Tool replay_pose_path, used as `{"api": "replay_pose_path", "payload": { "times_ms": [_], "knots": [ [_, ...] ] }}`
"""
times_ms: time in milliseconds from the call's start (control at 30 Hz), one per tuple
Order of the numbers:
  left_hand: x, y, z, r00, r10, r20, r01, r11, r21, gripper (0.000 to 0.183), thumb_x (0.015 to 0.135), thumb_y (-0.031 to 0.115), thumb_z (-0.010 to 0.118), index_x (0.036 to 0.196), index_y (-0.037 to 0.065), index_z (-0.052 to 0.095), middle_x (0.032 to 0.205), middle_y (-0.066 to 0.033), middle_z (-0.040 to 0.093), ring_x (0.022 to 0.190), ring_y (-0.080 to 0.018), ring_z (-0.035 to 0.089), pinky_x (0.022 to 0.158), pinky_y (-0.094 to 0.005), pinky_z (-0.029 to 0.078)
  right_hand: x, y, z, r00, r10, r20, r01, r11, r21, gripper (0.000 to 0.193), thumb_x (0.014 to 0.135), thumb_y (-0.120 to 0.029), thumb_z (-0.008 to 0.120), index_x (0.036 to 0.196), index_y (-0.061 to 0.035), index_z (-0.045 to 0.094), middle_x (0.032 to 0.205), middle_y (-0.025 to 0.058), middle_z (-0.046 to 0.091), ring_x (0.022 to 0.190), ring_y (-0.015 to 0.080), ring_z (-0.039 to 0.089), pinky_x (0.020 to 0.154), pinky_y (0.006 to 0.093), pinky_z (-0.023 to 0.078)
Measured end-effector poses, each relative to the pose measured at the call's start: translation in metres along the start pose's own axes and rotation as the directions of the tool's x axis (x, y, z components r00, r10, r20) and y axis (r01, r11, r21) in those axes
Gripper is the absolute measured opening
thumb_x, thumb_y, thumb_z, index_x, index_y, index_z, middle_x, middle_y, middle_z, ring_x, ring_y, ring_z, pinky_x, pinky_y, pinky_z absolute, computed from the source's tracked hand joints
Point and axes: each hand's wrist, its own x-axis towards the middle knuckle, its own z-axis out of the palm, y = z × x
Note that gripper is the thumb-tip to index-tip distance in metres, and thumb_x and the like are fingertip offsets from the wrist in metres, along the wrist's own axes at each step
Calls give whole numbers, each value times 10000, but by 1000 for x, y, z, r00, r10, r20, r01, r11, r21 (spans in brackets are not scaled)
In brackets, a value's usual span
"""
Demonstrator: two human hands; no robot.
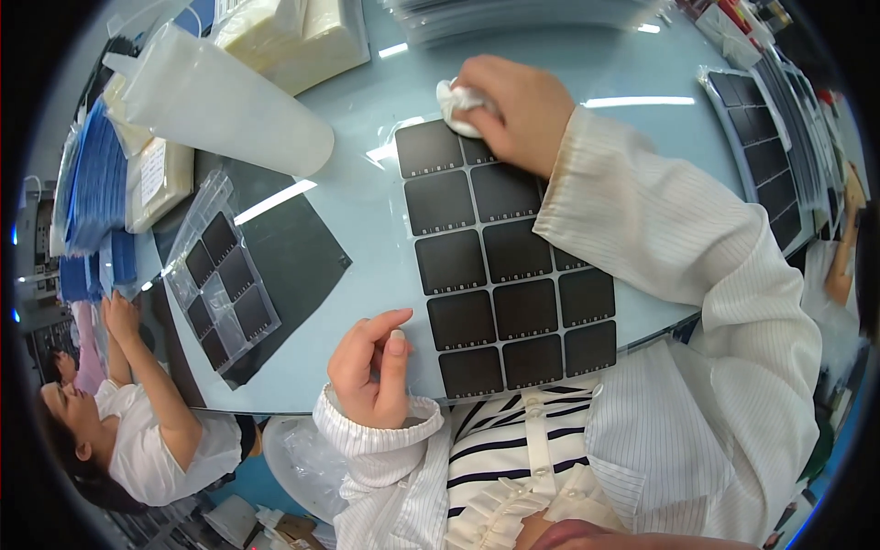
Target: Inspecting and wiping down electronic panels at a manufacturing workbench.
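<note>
1. The right hand (pixel 524 101) is at the far end of the sheet of dark panels (pixel 446 263). Its fingers are closed around a crumpled white cloth (pixel 453 105), which sits against the sheet's far edge.
2. The sheet lies on the pale, glossy worktop (pixel 362 206), right in front of the person and reaching close to the near edge. Its dark rectangles stand in rows, split by pale gaps, with small light marks along each one. The right sleeve (pixel 623 188) hides part of its far right side.
3. The left hand (pixel 368 367) is just beside the sheet's left edge, toward the near side. Its fingers are released and loosely curled; whether they touch the worktop, I cannot tell.
4. To the left, a clear sleeve with smaller dark panels (pixel 236 281) lies over a black sheet (pixel 307 234).
5. Beyond these are a translucent white container (pixel 234 101), pale wrapped packs (pixel 316 46) and a blue stack (pixel 94 174).
6. On the right, more dark-panelled sheets (pixel 756 137) are stacked; a clear stack (pixel 522 20) lies at the far side.
7. Another person (pixel 151 445) is at the left, arms raised to the worktop.
</note>
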Motion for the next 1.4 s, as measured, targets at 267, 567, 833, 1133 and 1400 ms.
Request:
{"api": "replay_pose_path", "payload": {
  "times_ms": [267,567,833,1133,1400],
  "knots": [
    [-2,0,-1,997,-56,53,54,998,28,201,897,85,486,1009,-48,587,692,-39,541,646,-102,505,593,-213,393,13,-9,28,993,-113,16,112,993,30,219,725,-101,627,924,-85,536,846,97,572,746,347,577,624,416,470],
    [-1,0,0,996,-90,-22,89,996,-26,201,905,80,470,1019,-37,587,676,-33,537,611,-77,459,565,-199,352,-43,-72,13,915,-250,317,187,958,216,245,699,-87,654,916,-80,540,842,84,553,697,294,604,560,355,495],
    [4,2,1,998,-48,-37,50,998,38,176,880,80,506,963,-19,626,761,-61,589,618,-111,528,554,-217,409,-46,67,-73,984,176,-41,-180,963,-201,208,774,-111,631,945,-16,563,798,118,589,687,207,572,646,290,458],
    [2,8,1,998,-65,-10,66,997,37,242,894,125,509,1060,5,639,874,-94,654,549,-86,503,514,-212,407,-81,53,-109,764,644,-35,-635,761,136,428,876,-244,594,1249,-56,503,986,60,603,741,121,557,645,234,455],
    [-3,-1,0,1000,24,-5,-23,991,129,248,883,102,525,1084,9,636,627,9,551,496,-32,320,461,-197,240,-146,-15,-151,623,518,586,-764,243,597,520,904,-177,530,1341,27,337,1272,201,474,963,228,612,766,291,522]
  ]
}}
